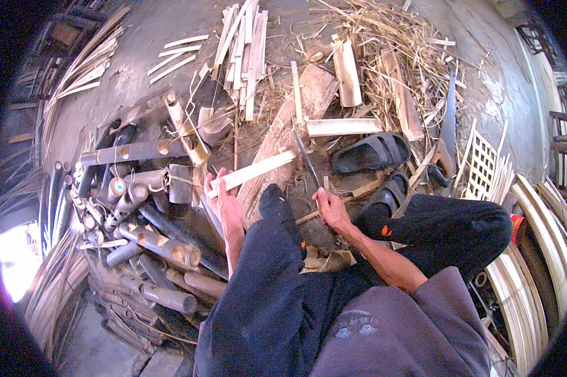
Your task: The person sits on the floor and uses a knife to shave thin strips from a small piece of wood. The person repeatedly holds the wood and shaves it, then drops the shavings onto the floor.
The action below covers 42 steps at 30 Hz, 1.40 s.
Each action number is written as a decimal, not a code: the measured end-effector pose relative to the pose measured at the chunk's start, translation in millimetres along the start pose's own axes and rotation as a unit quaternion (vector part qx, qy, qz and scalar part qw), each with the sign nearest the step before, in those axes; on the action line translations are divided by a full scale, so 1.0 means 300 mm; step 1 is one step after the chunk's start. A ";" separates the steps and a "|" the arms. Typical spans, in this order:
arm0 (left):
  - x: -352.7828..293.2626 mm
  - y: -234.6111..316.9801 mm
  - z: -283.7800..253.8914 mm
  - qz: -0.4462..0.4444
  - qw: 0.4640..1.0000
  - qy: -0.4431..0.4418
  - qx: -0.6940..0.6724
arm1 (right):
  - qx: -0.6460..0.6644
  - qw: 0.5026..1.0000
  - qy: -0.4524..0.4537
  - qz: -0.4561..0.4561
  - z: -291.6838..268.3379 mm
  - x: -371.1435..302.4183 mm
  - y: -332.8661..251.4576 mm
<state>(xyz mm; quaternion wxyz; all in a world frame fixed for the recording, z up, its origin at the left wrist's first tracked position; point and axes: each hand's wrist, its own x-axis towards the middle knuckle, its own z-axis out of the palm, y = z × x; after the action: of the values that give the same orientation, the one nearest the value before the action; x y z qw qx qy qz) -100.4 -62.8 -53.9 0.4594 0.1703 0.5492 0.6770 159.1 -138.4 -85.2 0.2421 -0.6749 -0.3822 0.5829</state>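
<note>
My left hand (pixel 227 202) is closed on one end of a pale split bamboo piece (pixel 258 169), whose other end reaches over a long wooden board (pixel 277 135). In my right hand (pixel 331 208) is a knife, its narrow dark blade (pixel 306 158) slanting up and to the left. The blade's upper part lies close to the far end of the bamboo piece; whether they touch I cannot tell. A light stick-like handle (pixel 308 217) shows below the right fist. My sock-covered foot (pixel 273 202) rests by the board, between the two hands.
Cut bamboo tubes (pixel 161 242) are heaped at my left. Ahead lie a pile of split strips (pixel 246 53), shavings (pixel 384 38) and a curved bamboo half (pixel 343 127). Black sandals (pixel 371 152), a handsaw (pixel 447 125), a woven lattice (pixel 481 164) and long strips (pixel 516 301) are to the right.
</note>
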 end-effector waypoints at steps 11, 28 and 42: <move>0.296 0.155 0.166 0.156 0.958 0.007 -0.242 | -0.126 0.986 0.055 -0.090 -0.054 0.067 0.090; 0.123 -0.024 0.378 -0.144 0.924 -0.325 0.140 | -0.157 0.986 0.029 -0.051 -0.055 0.080 0.108; 0.010 -0.350 0.629 0.429 0.533 -0.462 0.565 | -0.206 0.976 0.015 -0.075 -0.037 0.044 0.037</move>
<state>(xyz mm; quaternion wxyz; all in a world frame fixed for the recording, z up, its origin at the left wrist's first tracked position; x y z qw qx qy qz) 82.4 47.9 -85.1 0.1115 0.8984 0.3896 0.1689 172.8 -133.1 -99.5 0.1471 -0.6886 -0.5396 0.4616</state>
